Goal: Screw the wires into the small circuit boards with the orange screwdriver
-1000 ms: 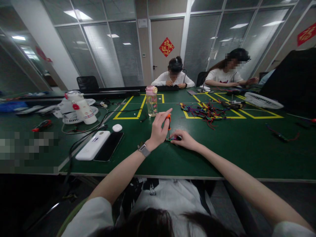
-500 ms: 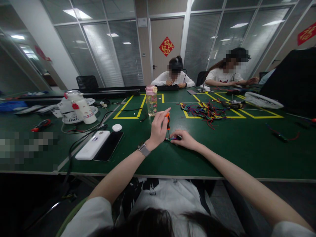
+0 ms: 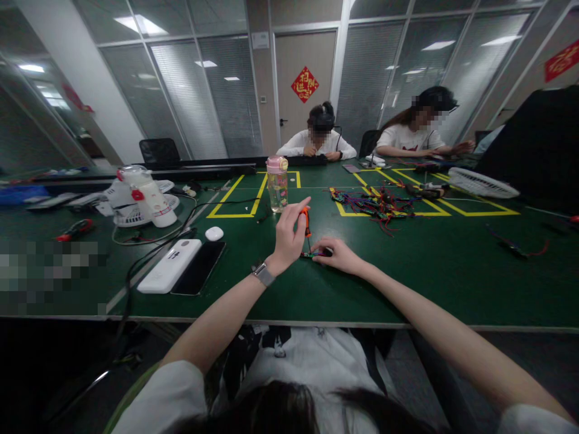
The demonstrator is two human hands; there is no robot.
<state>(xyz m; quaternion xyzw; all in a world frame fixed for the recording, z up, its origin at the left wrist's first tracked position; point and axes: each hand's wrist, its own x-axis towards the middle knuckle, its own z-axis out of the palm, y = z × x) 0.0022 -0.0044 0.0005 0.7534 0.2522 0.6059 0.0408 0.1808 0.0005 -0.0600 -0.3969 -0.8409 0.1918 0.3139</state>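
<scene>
My left hand is closed on an orange and black screwdriver, which it holds nearly upright. The screwdriver's thin shaft points down at a small green circuit board on the table. From the right, my right hand pinches the board's other end and pins it to the green surface. Its fingers cover much of the board, so the exact spot under the tip is too small to make out.
A pink-lidded bottle stands just beyond my hands. Wired circuit boards lie heaped at right. To the left are a white power bank, a black phone, an earphone case and cables. Two people sit across the table.
The screwdriver's handle has tilted slightly to the left and turned a little in my left hand. My right hand stays on the circuit board.
</scene>
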